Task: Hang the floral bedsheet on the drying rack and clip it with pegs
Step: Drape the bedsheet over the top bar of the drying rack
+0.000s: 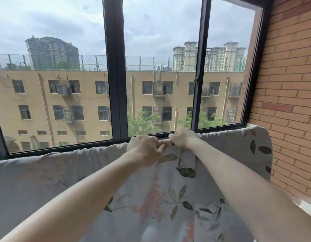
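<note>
Floral bedsheet (170,194) hangs draped along the bottom of the view, top edge running 9 to 3 o'clock below the window frame (116,84). Left hand (144,149) & right hand (183,138) meet at centre, each grip curled, pinching the sheet's top edge. Brick wall (290,84) at 3 o'clock. Rack itself hidden under fabric.

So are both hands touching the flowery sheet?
Touching. The head view shows the left hand and right hand side by side, fingers curled over the top edge of the floral bedsheet, pinching its fabric.
</note>
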